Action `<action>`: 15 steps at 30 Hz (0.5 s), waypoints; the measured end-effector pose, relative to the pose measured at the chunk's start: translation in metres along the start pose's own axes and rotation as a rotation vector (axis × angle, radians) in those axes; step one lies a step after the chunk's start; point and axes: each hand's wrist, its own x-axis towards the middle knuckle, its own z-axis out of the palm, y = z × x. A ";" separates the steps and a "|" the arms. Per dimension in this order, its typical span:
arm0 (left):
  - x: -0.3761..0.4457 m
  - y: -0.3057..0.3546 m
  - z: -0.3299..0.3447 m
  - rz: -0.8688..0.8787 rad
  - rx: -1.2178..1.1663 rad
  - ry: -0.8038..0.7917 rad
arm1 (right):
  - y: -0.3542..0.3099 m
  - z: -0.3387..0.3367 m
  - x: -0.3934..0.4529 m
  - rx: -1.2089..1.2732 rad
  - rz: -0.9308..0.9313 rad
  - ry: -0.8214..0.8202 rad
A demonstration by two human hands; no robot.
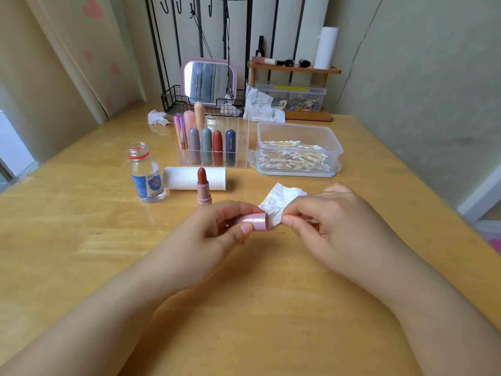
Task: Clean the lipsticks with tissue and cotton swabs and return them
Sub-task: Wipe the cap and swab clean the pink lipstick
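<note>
My left hand (217, 226) grips a shiny pink lipstick cap (253, 221) lying sideways, its open end facing right. My right hand (333, 221) pinches a crumpled white tissue (279, 203) whose corner is pushed against the cap's mouth. Behind my hands an uncapped lipstick (203, 187) with a brick-red bullet stands upright on the table. A clear organizer (238, 143) farther back holds several capped lipsticks. To its right sits an open plastic box of cotton swabs (295, 156).
A small clear bottle (146, 175) with no cap stands at the left. A toilet paper roll (189, 179) lies behind the open lipstick. Used tissues (158, 118), a pink mirror (208, 82), a wire basket and a wooden shelf (295, 69) line the table's back.
</note>
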 end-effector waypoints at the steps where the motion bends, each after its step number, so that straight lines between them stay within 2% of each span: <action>1: 0.000 0.000 0.000 -0.004 0.007 0.005 | 0.000 -0.001 -0.001 0.017 0.003 -0.042; 5: -0.001 -0.001 0.003 -0.002 -0.009 -0.010 | -0.004 -0.004 -0.003 0.148 0.125 -0.152; 9: -0.001 0.002 0.005 -0.027 -0.167 -0.007 | -0.006 -0.002 -0.001 0.139 0.240 -0.093; 15: 0.002 0.007 0.006 0.019 -0.291 0.086 | -0.013 0.001 -0.002 0.151 0.199 -0.018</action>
